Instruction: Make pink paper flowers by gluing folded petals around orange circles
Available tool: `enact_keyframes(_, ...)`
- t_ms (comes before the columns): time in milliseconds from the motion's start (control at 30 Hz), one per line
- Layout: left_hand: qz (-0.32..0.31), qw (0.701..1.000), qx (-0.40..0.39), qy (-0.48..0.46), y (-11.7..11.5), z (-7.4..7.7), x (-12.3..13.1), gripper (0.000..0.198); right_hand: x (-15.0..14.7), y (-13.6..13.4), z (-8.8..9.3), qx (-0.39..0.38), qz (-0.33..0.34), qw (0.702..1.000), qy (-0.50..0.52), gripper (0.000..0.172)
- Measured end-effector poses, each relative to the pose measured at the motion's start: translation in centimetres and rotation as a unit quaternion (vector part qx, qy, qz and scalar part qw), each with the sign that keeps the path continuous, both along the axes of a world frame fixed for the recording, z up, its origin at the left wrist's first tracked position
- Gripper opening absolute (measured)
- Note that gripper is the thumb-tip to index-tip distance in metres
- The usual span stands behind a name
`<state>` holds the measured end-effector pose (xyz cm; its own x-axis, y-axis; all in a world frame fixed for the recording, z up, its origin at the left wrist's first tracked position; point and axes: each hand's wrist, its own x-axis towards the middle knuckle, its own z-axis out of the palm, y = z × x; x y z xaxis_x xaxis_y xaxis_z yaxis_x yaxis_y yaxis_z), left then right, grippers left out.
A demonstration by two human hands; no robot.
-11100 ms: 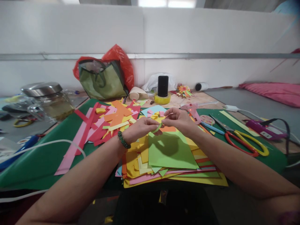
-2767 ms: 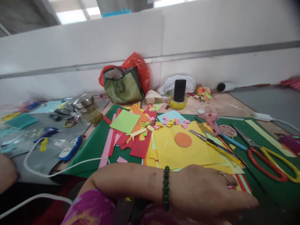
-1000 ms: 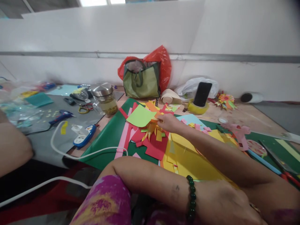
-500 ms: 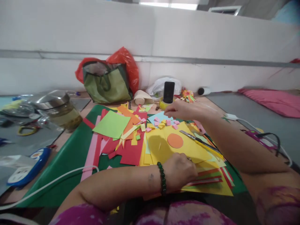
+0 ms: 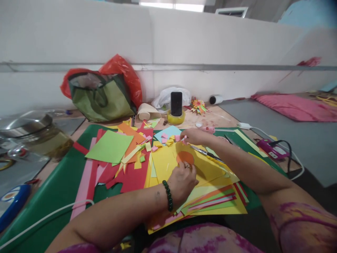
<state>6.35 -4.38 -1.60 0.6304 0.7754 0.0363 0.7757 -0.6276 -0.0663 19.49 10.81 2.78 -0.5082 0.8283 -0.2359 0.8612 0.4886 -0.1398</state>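
Note:
My left hand point(image 5: 183, 180), with a green bead bracelet point(image 5: 167, 195) at its wrist, rests on stacked yellow paper point(image 5: 163, 165). Its bent fingertips touch the lower edge of an orange paper circle point(image 5: 185, 157), and its thumb sits apart from them. Farther off, my right hand point(image 5: 194, 136) pinches at a small pink paper piece point(image 5: 184, 138); the fingertips are partly hidden. Other small pink and yellow pieces point(image 5: 170, 139) lie to its left on and around light blue paper point(image 5: 168, 131). A craft knife point(image 5: 206, 152) lies beneath my right forearm.
Green point(image 5: 109, 147) and red point(image 5: 135, 177) paper lie left on a dark green mat point(image 5: 60, 196). Behind stand a phone point(image 5: 176, 103) on a yellow tape roll point(image 5: 177, 118), a paper rosette point(image 5: 198, 106) and a green bag point(image 5: 104, 98). A glass jar point(image 5: 50, 137) leans left; a purple power adapter point(image 5: 273, 149) lies right.
My left hand has moved forward from the lower part of the yellow paper to the orange circle. My right hand has come down among the small pieces. The view has turned slightly right.

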Motion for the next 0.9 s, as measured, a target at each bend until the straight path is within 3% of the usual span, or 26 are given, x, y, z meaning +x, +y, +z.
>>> enact_keyframes(167,-0.022,0.999,0.029,0.004,-0.2,-0.5,0.0,0.036,0.2,0.1,-0.9,-0.006,0.015,1.0,-0.003,0.041)
enact_keyframes(267,-0.024,0.999,0.036,0.005,-0.3,-0.8,0.0,0.032,0.6,0.2,-1.0,-0.009,0.017,1.0,0.004,0.034)
enact_keyframes(367,-0.027,0.999,0.039,0.008,-0.3,-1.0,0.1,0.036,0.9,0.2,-0.7,0.008,0.011,0.999,0.034,0.025)
enact_keyframes(567,-0.043,0.996,0.071,0.03,-0.2,-1.6,0.1,0.03,1.9,0.0,0.8,0.06,-0.04,0.991,0.109,0.026)
enact_keyframes(667,-0.049,0.997,0.064,0.02,-0.1,-1.6,0.0,0.023,2.5,-0.8,1.2,0.041,-0.07,0.973,0.217,0.02)
enact_keyframes(767,-0.053,0.998,0.043,0.019,0.0,-1.3,-0.1,0.016,3.0,-2.7,1.3,-0.033,-0.091,0.93,0.355,0.019)
enact_keyframes(900,-0.045,0.998,0.031,0.023,0.1,-1.0,-0.2,0.023,3.2,-6.5,1.4,-0.062,-0.112,0.91,0.395,0.021)
